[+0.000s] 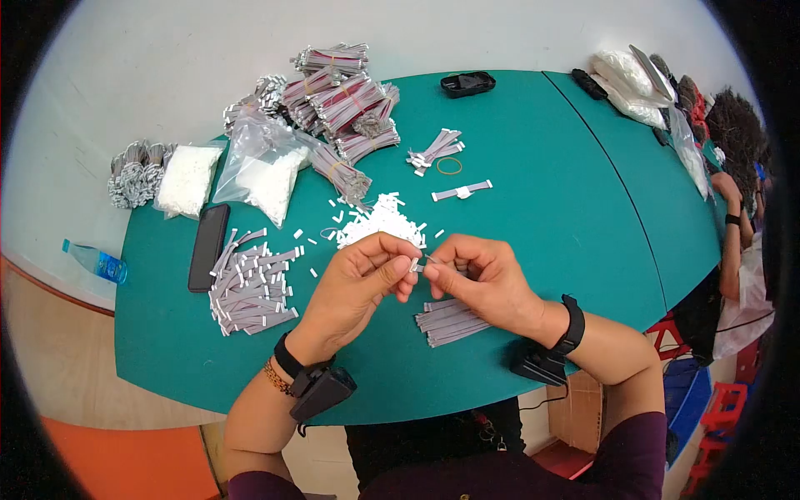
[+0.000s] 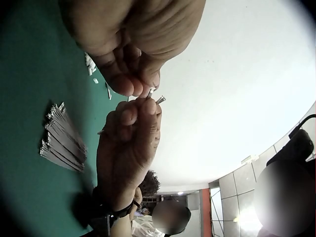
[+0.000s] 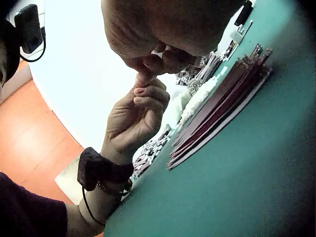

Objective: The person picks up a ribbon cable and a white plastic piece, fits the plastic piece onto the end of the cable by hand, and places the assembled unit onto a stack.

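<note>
Above the table's middle, my left hand (image 1: 354,283) pinches a small white connector (image 1: 415,266) between thumb and forefinger. Opposite it, fingertip to fingertip, my right hand (image 1: 492,279) pinches a thin grey ribbon cable; its wire end (image 2: 161,99) sticks out past the thumb in the left wrist view. Most of the cable is hidden by the fingers. Under the right hand lies a bundle of grey ribbon cables (image 1: 450,323). Just beyond the hands is a heap of white connectors (image 1: 382,221). Ribbon cables with white ends (image 1: 250,287) are piled on the left.
Bags of white connectors (image 1: 190,181) and banded cable bundles (image 1: 346,104) stand at the back. A phone (image 1: 208,248) lies on the left of the green table (image 1: 567,208). A rubber band (image 1: 449,166) and a black case (image 1: 467,83) lie farther back. Another person's arm (image 1: 730,242) is at right.
</note>
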Available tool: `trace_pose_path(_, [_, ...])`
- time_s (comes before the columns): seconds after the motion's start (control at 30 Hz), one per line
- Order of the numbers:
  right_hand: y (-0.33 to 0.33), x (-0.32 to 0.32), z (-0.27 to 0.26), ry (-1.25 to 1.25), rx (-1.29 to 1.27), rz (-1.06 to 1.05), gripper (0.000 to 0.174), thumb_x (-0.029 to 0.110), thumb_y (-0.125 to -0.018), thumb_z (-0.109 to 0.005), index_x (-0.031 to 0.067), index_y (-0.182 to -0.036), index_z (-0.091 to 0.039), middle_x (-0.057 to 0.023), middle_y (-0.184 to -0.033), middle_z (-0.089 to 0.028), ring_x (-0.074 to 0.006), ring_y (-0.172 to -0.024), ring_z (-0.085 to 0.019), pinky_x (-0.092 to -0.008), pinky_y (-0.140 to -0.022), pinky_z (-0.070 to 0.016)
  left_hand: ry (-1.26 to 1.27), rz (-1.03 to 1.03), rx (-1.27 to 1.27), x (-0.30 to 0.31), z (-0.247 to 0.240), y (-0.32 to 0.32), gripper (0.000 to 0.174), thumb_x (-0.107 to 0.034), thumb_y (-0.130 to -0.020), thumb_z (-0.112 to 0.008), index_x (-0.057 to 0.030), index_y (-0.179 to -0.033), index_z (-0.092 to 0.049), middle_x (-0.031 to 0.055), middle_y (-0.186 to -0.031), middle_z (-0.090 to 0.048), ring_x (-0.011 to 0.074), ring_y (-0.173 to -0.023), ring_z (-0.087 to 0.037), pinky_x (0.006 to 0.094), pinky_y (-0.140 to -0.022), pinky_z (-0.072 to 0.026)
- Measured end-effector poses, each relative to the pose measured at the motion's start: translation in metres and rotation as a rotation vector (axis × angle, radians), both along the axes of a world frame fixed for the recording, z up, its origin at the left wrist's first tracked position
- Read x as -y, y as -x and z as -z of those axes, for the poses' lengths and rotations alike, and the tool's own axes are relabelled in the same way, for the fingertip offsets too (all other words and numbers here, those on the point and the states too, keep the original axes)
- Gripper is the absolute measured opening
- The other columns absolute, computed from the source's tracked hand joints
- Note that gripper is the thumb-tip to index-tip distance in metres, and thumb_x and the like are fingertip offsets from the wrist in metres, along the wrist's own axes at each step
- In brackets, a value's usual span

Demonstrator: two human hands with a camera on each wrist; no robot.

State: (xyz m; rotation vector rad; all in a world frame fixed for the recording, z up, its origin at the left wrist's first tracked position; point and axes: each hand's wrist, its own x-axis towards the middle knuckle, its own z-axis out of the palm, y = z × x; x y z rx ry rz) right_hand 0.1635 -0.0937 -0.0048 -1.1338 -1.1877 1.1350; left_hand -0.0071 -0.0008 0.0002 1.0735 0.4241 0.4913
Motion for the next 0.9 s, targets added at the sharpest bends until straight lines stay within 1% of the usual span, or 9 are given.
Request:
trace_pose_path(0.2, [-0.0004, 0.0006, -0.0022, 0.002, 0.018, -0.006, 0.013, 0.014, -0.088, -0.059, 0.0018, -0.082, -0.059, 0.0011, -0.068, -0.058, -0.0025, -0.063, -0.05, -0.0191, -0.056, -0.0394, 0.006, 0.002, 0.003, 0.0003, 0.0006, 0.0001, 0.016, -0.01, -0.09, -0.056, 0.0004, -0.102, -0.057, 0.0053, -0.083, -0.059, 0.0099, -0.074, -0.054, 0.0226, -0.065, -0.0445])
trace_pose_path(0.3, [-0.0001, 0.0004, -0.0012, 0.004, 0.003, -0.004, 0.014, 0.014, -0.088, -0.059, 0.0017, -0.083, -0.059, 0.0011, -0.069, -0.058, -0.0026, -0.064, -0.051, -0.0192, -0.056, -0.0399, -0.005, -0.02, -0.019, 0.0025, -0.0016, -0.0016, 0.017, -0.013, -0.089, -0.058, -0.0011, -0.101, -0.056, 0.0031, -0.08, -0.058, 0.0099, -0.07, -0.053, 0.0218, -0.064, -0.0429])
trace_pose_path(0.4, [-0.0001, 0.0012, -0.0023, 0.012, 0.004, -0.008, 0.014, 0.014, -0.088, -0.059, 0.0016, -0.083, -0.059, 0.0009, -0.069, -0.058, -0.0028, -0.064, -0.051, -0.019, -0.057, -0.0402, 0.008, -0.003, 0.011, -0.0001, 0.0016, 0.0001, 0.016, -0.01, -0.09, -0.056, 0.0003, -0.103, -0.057, 0.0051, -0.084, -0.059, 0.0098, -0.074, -0.054, 0.0226, -0.066, -0.0446])
trace_pose_path(0.47, [-0.0002, 0.0014, -0.0024, 0.016, 0.013, -0.009, 0.014, 0.014, -0.088, -0.06, 0.0014, -0.083, -0.059, 0.0008, -0.069, -0.059, -0.0028, -0.064, -0.052, -0.0189, -0.057, -0.0403, 0.008, -0.002, 0.0, 0.0005, 0.0004, 0.0001, 0.016, -0.01, -0.09, -0.056, 0.0001, -0.102, -0.057, 0.005, -0.084, -0.059, 0.0098, -0.074, -0.054, 0.0226, -0.066, -0.0447])
trace_pose_path(0.9, [0.0015, 0.0013, 0.0, -0.037, 0.063, 0.045, 0.013, 0.014, -0.087, -0.061, 0.0017, -0.081, -0.059, 0.0013, -0.066, -0.058, -0.0025, -0.062, -0.05, -0.0194, -0.055, -0.0394, 0.021, 0.012, -0.003, 0.0016, 0.0007, -0.0001, 0.015, -0.01, -0.09, -0.056, -0.0007, -0.102, -0.056, 0.0051, -0.084, -0.059, 0.0098, -0.074, -0.054, 0.0225, -0.066, -0.0443])
